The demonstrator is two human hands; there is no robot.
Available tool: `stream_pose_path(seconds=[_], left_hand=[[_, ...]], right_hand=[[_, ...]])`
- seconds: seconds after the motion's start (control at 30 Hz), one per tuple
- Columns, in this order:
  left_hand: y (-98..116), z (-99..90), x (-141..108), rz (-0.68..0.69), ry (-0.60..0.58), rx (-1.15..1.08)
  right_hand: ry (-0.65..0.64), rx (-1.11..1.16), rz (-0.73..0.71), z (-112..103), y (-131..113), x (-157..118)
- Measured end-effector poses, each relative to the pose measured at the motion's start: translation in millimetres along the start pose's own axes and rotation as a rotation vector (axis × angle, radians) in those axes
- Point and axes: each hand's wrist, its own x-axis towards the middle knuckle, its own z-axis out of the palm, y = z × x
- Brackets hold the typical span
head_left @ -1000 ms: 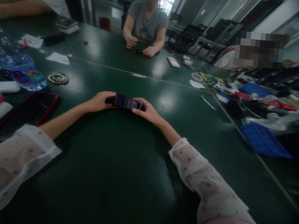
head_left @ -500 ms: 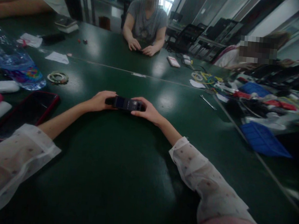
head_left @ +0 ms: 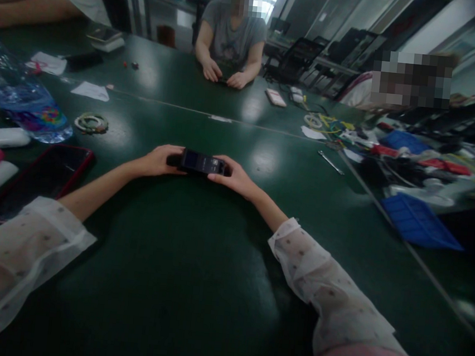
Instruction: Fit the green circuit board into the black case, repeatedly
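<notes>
Between my two hands is a small black device (head_left: 199, 162) with a dark screen at its left part and small pale markings and buttons towards its right; its exact kind I cannot make out. My left hand (head_left: 158, 160) is closed around the device's left end. At the other end, my right hand (head_left: 237, 177) grips it, thumb on the near side and fingers over the far side. The device is held at or just above the dark green table (head_left: 170, 261); whether it touches the surface I cannot tell.
On the left are a water bottle (head_left: 30, 107), a phone with a red edge (head_left: 44, 182), a white case (head_left: 6, 137) and a coiled bracelet (head_left: 91, 123). To the right lie a wrench (head_left: 330, 162), a blue tray (head_left: 420, 221) and tangled cables (head_left: 330, 125). A person (head_left: 233, 37) sits opposite.
Both hands keep their hold on the black device, which has tilted very slightly. Nothing else on the table has visibly moved.
</notes>
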Motion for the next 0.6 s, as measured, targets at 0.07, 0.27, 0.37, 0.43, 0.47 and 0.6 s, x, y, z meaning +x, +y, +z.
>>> stream_pose_path(seconds=[0.07,0.27,0.37,0.43,0.47,0.6], left_hand=[[0.4,-0.5,-0.1,-0.001,-0.001,0.000],[-4.7,0.1,-1.4,-0.072,0.000,0.041],[-8.8,1.1,-1.7,-0.125,0.018,0.064],[-9.3,1.3,-1.6,-0.124,0.012,0.059],[-8.9,1.3,-1.5,-0.120,0.009,0.057],[-6.6,1.8,-1.1,-0.123,0.026,0.071]], right_hand=[[0.003,-0.014,-0.008,0.8,0.4,-0.5],[0.053,-0.152,0.004,2.4,7.7,0.1],[0.101,-0.260,0.011,3.5,8.6,0.7],[0.099,-0.279,0.003,4.4,7.5,0.6],[0.095,-0.284,0.001,4.9,6.7,0.5],[0.108,-0.308,-0.026,7.4,5.8,0.1]])
